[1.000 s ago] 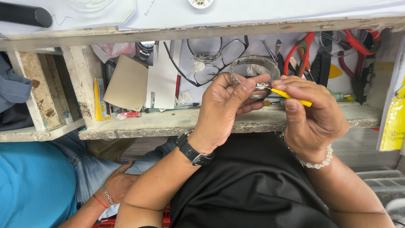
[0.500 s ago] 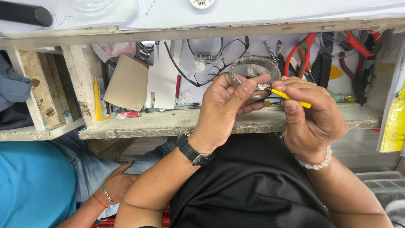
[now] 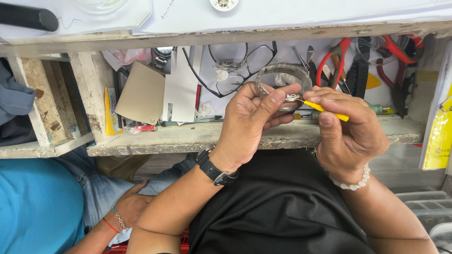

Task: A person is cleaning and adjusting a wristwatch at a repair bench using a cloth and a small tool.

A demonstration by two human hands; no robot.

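A person in a black shirt sits at a worn wooden workbench (image 3: 188,136), seen from above. The left hand (image 3: 249,122), with a black wristwatch (image 3: 215,170) on its wrist, pinches a small silver metal piece (image 3: 293,98) between thumb and fingertips, just above the bench's front edge. The right hand (image 3: 346,127), wearing a white bead bracelet (image 3: 351,181), grips a thin yellow tool (image 3: 329,111), its tip touching the metal piece. A clear glass dish (image 3: 282,77) sits just behind the hands. Spectacles (image 3: 235,66) and red-handled pliers (image 3: 332,59) lie further back. Another person's hand (image 3: 129,207) rests at lower left.
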